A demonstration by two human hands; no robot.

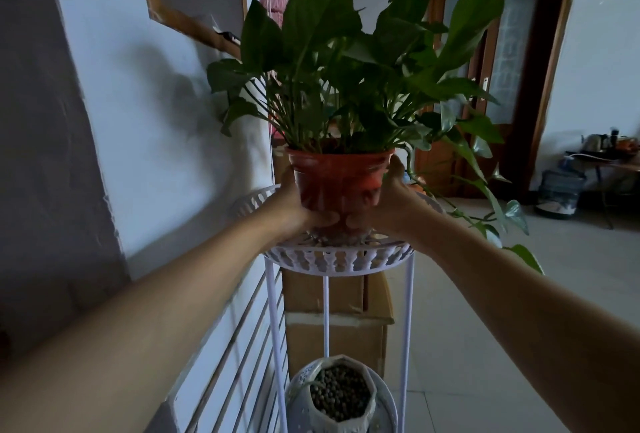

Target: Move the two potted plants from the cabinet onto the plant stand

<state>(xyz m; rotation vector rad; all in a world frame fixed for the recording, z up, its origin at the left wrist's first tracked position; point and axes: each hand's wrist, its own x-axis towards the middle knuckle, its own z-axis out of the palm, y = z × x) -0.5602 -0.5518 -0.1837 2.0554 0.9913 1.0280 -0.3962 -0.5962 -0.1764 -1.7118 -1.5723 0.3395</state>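
Hands, left hand (pixel 294 205) and right hand (pixel 388 200), are wrapping fingers around the red potted plant (pixel 337 179), lowering it onto the white plant stand (pixel 332 257); next, letting go gently.

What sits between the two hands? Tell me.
The red potted plant, clasped between the left hand and right hand, in the head view.

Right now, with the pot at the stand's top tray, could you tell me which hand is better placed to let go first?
Neither clearly: the left hand and right hand clasp the red pot symmetrically over the top tray. Perhaps the left, since vines trail over the right side.
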